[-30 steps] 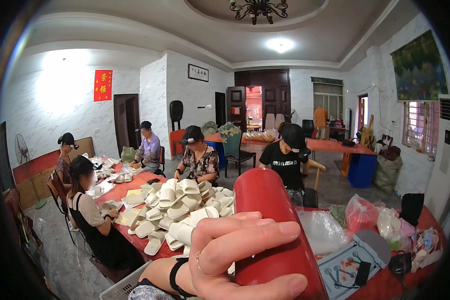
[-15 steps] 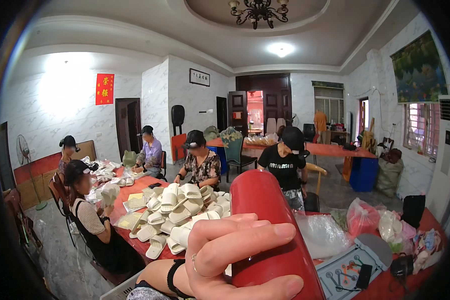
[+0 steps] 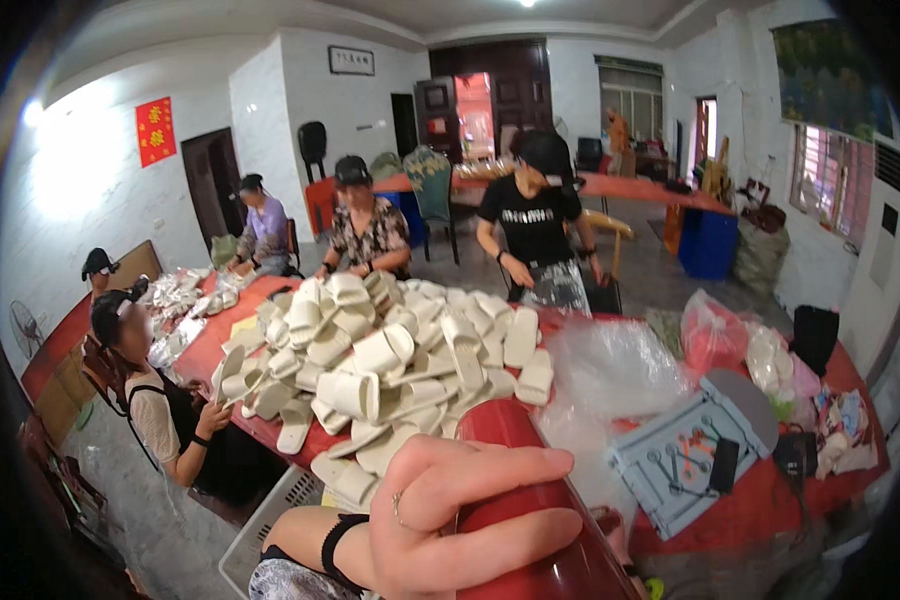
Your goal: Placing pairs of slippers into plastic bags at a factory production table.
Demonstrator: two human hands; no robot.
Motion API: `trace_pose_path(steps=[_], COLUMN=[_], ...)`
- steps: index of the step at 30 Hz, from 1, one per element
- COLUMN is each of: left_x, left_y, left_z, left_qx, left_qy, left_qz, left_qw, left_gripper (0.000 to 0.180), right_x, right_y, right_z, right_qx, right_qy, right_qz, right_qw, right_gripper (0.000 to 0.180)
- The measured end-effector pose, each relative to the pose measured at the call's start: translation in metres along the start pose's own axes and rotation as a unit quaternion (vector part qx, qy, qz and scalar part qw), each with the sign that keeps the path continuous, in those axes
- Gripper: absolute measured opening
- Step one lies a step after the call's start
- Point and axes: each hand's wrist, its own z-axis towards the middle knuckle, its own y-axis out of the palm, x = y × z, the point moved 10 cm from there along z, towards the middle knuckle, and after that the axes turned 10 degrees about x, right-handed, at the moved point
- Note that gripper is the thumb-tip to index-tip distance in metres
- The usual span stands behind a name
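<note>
red bottle (image 3: 530,510) raised in the left hand (image 3: 440,520), fingers wrapped round it, above the desk's (image 3: 770,500) near edge by the pale slippers (image 3: 390,360); right hand unseen.

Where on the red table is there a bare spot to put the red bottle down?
Bare red cloth shows between the grey tray and the black pouch. The slipper pile and plastic bags crowd the rest.

One red bottle (image 3: 530,520) (four people (image 3: 535,220))
</note>
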Motion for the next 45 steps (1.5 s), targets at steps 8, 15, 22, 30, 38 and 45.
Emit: trace_pose_path(steps=[8, 15, 22, 30, 38, 45], left_x=[-0.024, -0.023, -0.026, -0.027, -0.017, -0.028], left_y=[0.063, 0.076, 0.077, 0.067, 0.050, 0.042], left_z=[-0.052, -0.058, -0.061, -0.052, -0.054, -0.041], left_qx=[-0.086, -0.056, -0.066, -0.038, -0.001, -0.009], left_qy=[-0.388, -0.413, -0.426, -0.422, -0.378, -0.325], left_qz=[-0.158, -0.201, -0.214, -0.197, -0.135, -0.107], left_qw=[0.904, 0.886, 0.877, 0.884, 0.916, 0.940], left_gripper=[0.031, 0.035, 0.034, 0.023, 0.023, 0.030], right_x=[-0.009, -0.002, -0.002, -0.004, -0.002, -0.015], right_y=[0.002, -0.003, -0.001, 0.000, 0.001, 0.023], right_z=[-0.002, 0.000, -0.004, -0.008, -0.009, -0.018], right_qx=[0.031, -0.007, -0.014, -0.002, 0.024, 0.033], right_qy=[-0.019, 0.002, -0.001, 0.013, 0.015, -0.078], right_qz=[-0.011, -0.022, -0.014, -0.003, 0.015, -0.076], right_qw=[0.999, 1.000, 1.000, 1.000, 0.999, 0.993], right_gripper=[0.056, 0.056, 0.055, 0.057, 0.057, 0.061])
